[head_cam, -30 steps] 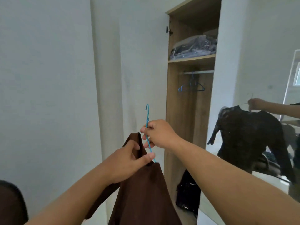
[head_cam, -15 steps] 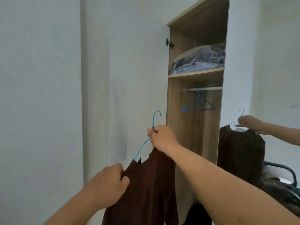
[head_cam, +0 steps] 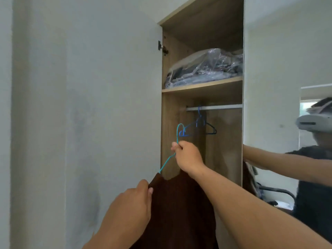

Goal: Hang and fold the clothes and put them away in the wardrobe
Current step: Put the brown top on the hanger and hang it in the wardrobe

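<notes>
right hand (head_cam: 187,155) gripping teal hanger (head_cam: 177,141), left hand (head_cam: 133,203) pinching brown garment (head_cam: 179,212)

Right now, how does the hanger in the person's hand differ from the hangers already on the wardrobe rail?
The held hanger is light turquoise; the rail hangers are darker blue. The held hanger carries a brown garment; the rail hangers are bare. The held hanger is in the grip of the right hand, its hook free, with the left hand pinching the garment; the rail hangers hook over the rail. Both look like thin wire.
</notes>
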